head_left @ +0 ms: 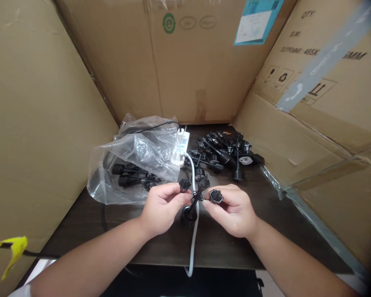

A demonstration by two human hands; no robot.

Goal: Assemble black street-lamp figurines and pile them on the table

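Between my two hands is a small black model street lamp [191, 209], with lantern-shaped heads on side arms and a round base lower down. My left hand [163, 206] pinches its left side, thumb and fingers closed just beneath one lantern. On the opposite side my right hand [233, 209] grips the other arm, close under the right lantern. A third lantern stands between them at the top of the post. The lamp is tilted, its base toward me, above the dark table [160, 249]. My fingertips hide parts of the thin arms.
Several similar black lamps [227, 150] lie piled at the back right. More lie in a clear plastic bag [136, 152] at left. A white power strip [182, 144] stands behind, its white cable [193, 247] running past the lamp. Cardboard boxes [185, 74] wall in three sides.
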